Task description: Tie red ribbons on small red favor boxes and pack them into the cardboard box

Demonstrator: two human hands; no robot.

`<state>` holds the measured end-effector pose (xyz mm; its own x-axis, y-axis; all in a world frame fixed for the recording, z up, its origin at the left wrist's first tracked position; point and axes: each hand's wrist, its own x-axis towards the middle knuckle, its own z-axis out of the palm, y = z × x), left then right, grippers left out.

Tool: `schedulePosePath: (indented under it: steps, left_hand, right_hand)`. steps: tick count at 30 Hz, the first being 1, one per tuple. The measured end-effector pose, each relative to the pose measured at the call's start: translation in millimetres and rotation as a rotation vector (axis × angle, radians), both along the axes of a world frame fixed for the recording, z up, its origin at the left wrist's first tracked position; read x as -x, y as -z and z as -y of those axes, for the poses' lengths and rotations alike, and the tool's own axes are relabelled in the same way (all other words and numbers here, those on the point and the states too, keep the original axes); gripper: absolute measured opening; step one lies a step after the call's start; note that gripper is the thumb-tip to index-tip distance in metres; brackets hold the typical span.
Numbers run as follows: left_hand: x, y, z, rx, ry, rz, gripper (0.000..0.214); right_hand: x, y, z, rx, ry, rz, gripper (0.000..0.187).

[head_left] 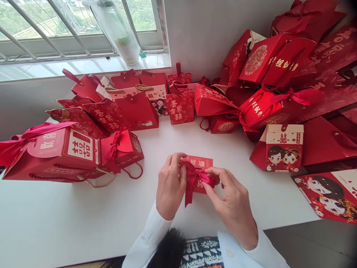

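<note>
- The left hand (170, 186) and the right hand (230, 203) are held together above the middle of the desk (83, 219), with a small red card (198, 163) between them.
- A red ribbon bow (195, 178) sits across the card. Its tail hangs below the card's lower edge.
- The left fingers (175, 163) are curled narrowly over the ribbon at the card's left side. The right fingers (212, 178) pinch narrowly at the bow's right loop.
- The card is held off the desk, with a large red gift bag (52, 152) and a smaller red box (122, 149) to the left.
- A red box printed with a cartoon couple (281, 149) stands to the right, below a heap of red bags (273, 63).
- Risks: smooth ribbon could slip from the fingers and loosen the bow. Uneven pulling could twist it, and a hard squeeze could crease the card.
</note>
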<state>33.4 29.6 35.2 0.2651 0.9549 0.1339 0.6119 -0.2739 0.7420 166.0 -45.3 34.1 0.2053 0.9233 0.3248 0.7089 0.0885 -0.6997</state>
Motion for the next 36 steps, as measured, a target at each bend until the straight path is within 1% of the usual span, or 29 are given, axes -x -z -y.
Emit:
schedulePosePath:
  steps: [3,6,9,13,16,18,20,21,23,27,29,31,33,36]
  left_hand:
    - [3.7,-2.5,2.1,0.032,0.034,0.026,0.023]
    - [4.8,-2.5,3.7,-0.002,0.077,0.028,0.026]
    - [4.7,-1.5,4.0,-0.065,0.107,0.004,0.028]
    - [2.9,1.9,1.7,-0.141,0.100,-0.021,0.031]
    - [-0.3,7.1,-1.3,-0.212,0.110,0.022,0.032]
    - [-2.6,11.3,-3.3,-0.245,0.157,0.073,0.032]
    - [-4.3,15.2,-4.9,-0.245,0.206,0.108,0.032]
    - [-4.9,16.7,-5.5,-0.236,0.209,0.114,0.032]
    - [-5.7,19.0,-6.2,-0.208,0.166,0.116,0.033]
    - [-7.7,21.5,-6.2,-0.133,0.021,0.161,0.038]
    - [-9.3,22.4,-5.5,-0.119,-0.015,0.174,0.040]
    - [-10.7,22.8,-4.2,-0.119,-0.032,0.172,0.040]
    - [-11.6,22.5,-2.7,-0.116,-0.035,0.170,0.039]
    - [-11.9,21.1,-0.9,-0.102,-0.031,0.171,0.035]
  right_hand:
    - [-1.3,-3.7,1.7,-0.025,-0.008,0.029,0.020]
    - [0.0,-8.3,1.0,-0.028,-0.047,-0.018,0.023]
    - [2.2,-9.9,-0.3,0.016,-0.091,-0.095,0.027]
    - [2.7,-5.4,-0.2,0.076,-0.072,-0.144,0.030]
    - [2.4,-0.9,0.7,0.133,-0.058,-0.201,0.030]
    - [3.0,0.5,1.5,0.176,-0.049,-0.255,0.031]
    - [4.1,0.6,2.3,0.213,-0.041,-0.312,0.032]
    - [4.7,0.2,2.7,0.228,-0.038,-0.344,0.031]
    - [5.8,-0.3,3.3,0.249,-0.039,-0.438,0.029]
    - [6.8,2.0,3.7,0.266,-0.061,-0.683,0.025]
    - [7.1,4.2,4.0,0.275,-0.075,-0.728,0.026]
    - [7.5,5.6,5.0,0.269,-0.075,-0.676,0.027]
    - [7.9,5.6,6.3,0.246,-0.057,-0.576,0.029]
    - [8.4,4.5,8.3,0.222,-0.058,-0.461,0.026]
